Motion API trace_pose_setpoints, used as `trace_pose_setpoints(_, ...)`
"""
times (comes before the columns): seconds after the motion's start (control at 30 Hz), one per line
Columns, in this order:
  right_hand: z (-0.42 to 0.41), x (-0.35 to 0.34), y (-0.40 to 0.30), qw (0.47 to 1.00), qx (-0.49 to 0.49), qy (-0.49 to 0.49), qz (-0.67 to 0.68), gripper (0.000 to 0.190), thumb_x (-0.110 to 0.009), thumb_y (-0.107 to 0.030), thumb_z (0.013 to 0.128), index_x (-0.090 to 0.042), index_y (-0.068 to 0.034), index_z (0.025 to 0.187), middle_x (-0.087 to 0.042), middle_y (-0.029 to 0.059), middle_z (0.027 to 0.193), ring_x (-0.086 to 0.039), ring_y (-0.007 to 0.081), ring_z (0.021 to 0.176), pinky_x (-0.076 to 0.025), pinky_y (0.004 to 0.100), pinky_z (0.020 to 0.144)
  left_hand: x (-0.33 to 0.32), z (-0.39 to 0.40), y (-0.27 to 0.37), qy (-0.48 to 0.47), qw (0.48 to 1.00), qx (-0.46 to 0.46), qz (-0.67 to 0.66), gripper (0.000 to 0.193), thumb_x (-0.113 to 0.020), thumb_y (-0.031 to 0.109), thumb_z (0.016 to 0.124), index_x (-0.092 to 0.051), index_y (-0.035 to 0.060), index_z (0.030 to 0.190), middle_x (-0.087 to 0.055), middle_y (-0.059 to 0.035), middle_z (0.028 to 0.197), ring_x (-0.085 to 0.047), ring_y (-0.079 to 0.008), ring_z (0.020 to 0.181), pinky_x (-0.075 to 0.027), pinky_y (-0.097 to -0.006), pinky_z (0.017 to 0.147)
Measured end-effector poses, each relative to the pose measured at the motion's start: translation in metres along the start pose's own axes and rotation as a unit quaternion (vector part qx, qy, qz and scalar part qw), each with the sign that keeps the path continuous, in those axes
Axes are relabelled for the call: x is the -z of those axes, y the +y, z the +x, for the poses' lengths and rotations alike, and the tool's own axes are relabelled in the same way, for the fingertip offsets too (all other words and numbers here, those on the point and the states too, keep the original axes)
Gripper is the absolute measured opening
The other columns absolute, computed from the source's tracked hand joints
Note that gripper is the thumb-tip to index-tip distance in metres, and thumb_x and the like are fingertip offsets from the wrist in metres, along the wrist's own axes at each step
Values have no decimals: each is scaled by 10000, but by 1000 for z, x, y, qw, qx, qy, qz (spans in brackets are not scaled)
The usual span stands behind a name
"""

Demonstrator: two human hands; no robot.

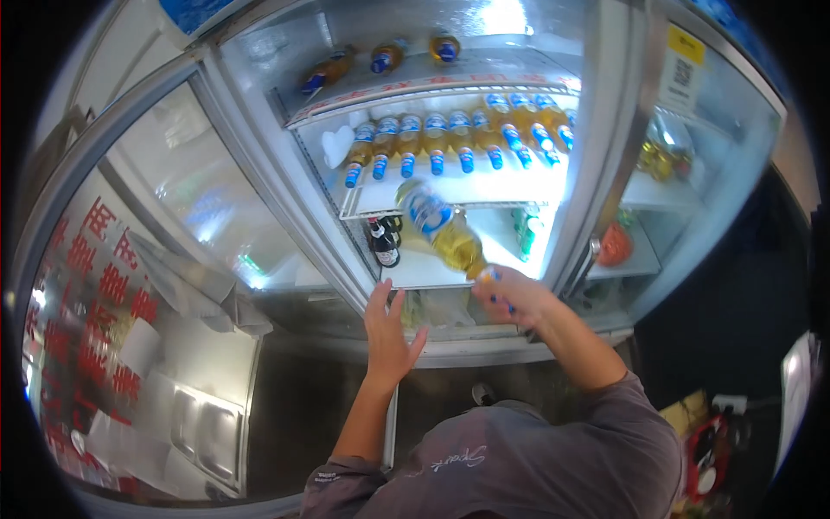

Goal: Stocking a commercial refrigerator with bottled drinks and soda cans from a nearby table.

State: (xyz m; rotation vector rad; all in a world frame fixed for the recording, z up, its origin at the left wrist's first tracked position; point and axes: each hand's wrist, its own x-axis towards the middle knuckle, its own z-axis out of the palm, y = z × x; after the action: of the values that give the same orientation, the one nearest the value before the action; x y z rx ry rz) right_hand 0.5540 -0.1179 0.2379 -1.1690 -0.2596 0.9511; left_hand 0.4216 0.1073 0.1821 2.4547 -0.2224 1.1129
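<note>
My right hand [514,293] grips the neck of a clear bottle of yellow liquid with a blue label [443,227]. The bottle is tilted, its base pointing up and left toward the shelves of a lit display fridge. My left hand [389,331] is empty with fingers apart, near the left side of the fridge opening. Behind the held bottle, a wire shelf [389,198] carries a row of similar bottles [436,133] lying with their blue caps toward me. Below it stand dark bottles [384,243] at the left.
Three bottles lie on the top shelf, among them one bottle [445,47]. Green cans or bottles [526,232] stand low at the right. The glass door [201,188] swings out on my left. A closed glass compartment on the right holds a red bag [616,245].
</note>
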Motion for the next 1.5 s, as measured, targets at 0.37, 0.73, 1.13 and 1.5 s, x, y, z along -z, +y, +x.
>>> trace_pose_setpoints(0.37,-199,-78,157,989,-134,26,54,256,-666,-120,883,-453,-50,1006,-493,19,604,-432,88,436,-331,262,385,-14,-94,62,-93,957,-245,-124,414,-710,178,759,-590,110,1149,-614,-70,1190,-567,-285,1178,-374,-559,1018)
trace_pose_setpoints(0.73,-316,-72,209,899,-126,211,-361,551,-575,-465,944,-574,17,1212,-643,134,974,-673,250,896,-553,362,661,-39,-180,158,-298,876,-252,-285,614,-822,298,592,-588,79,1117,-642,-76,1063,-611,-283,1004,-436,-439,931)
trace_pose_setpoints(1.13,-467,-62,321,835,332,439,21,235,-755,-246,867,-626,-50,863,-670,31,830,-625,110,847,-513,297,806,-50,-255,372,-479,738,-134,-455,659,-891,238,584,-568,59,1131,-669,-138,1020,-657,-346,963,-536,-420,808)
trace_pose_setpoints(1.5,-665,-80,435,650,320,690,2,197,-697,-138,896,-587,-43,762,-567,-24,630,-499,56,590,-420,253,531,-45,-338,538,-677,565,-253,-399,705,-741,282,834,-446,-12,1402,-571,-211,1335,-567,-336,1225,-444,-390,1031)
